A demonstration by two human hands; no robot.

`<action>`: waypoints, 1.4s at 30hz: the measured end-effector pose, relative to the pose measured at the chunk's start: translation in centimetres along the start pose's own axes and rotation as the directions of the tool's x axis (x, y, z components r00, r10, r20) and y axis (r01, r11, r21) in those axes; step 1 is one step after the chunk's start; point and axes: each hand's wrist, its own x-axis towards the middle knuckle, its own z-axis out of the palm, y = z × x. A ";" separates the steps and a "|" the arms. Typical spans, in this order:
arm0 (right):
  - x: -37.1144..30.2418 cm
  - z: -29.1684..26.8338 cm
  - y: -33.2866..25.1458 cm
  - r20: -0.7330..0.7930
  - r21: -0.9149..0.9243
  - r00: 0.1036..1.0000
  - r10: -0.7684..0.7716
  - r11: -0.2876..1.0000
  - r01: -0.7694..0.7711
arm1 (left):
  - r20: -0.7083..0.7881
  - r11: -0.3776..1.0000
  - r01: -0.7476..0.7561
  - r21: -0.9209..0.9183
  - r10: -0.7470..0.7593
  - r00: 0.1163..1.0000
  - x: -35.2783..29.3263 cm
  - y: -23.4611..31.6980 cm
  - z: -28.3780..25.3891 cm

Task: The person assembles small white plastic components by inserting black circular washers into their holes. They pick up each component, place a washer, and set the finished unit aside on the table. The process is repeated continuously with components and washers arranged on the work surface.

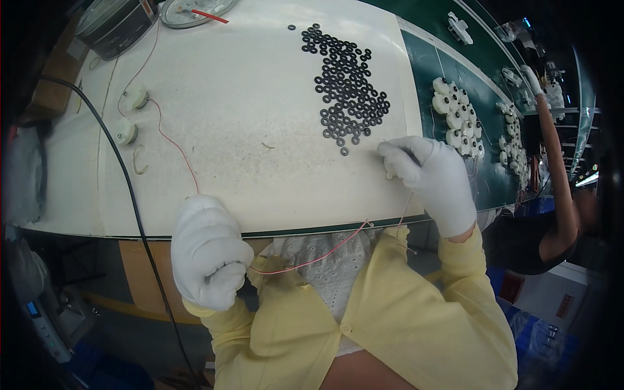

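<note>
Both my hands wear white gloves. My left hand (209,250) is curled into a fist at the near table edge, closed on a red wire (312,262). One end of that wire, with a small pale connector (369,223), hangs out toward the right over my lap. Another red wire (177,144) runs from the fist up to two small white round parts (127,132) on the table's left. My right hand (429,175) is pinched just right of the black rings (351,84); a thin pale wire (404,211) hangs below it. Its fingertips partly hide what they hold.
A black cable (123,156) crosses the left side. A dark tub (117,29) and a round lid with a red stick (195,12) stand at the back left. Rightward, a green surface (422,58) carries white round parts (458,117); a co-worker (552,221) reaches across beyond.
</note>
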 end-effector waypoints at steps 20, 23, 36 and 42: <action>1.5 -1.5 0.7 0.183 -0.073 0.952 -0.246 0.962 0.263 | -0.003 1.000 -0.008 0.004 0.008 1.000 0.2 -0.1 0.1; 1.0 -1.3 2.0 0.097 0.110 0.975 -0.198 0.976 0.187 | 0.001 1.000 -0.012 0.006 0.012 1.000 0.3 -0.1 0.1; 1.0 -0.9 4.4 0.178 0.546 0.978 -0.109 0.837 -0.006 | -0.008 1.000 -0.017 0.016 0.017 1.000 0.2 -0.2 0.2; 1.3 -1.1 4.3 0.196 0.542 0.958 -0.208 0.837 0.071 | -0.006 1.000 -0.029 0.012 0.029 1.000 0.2 -0.1 0.1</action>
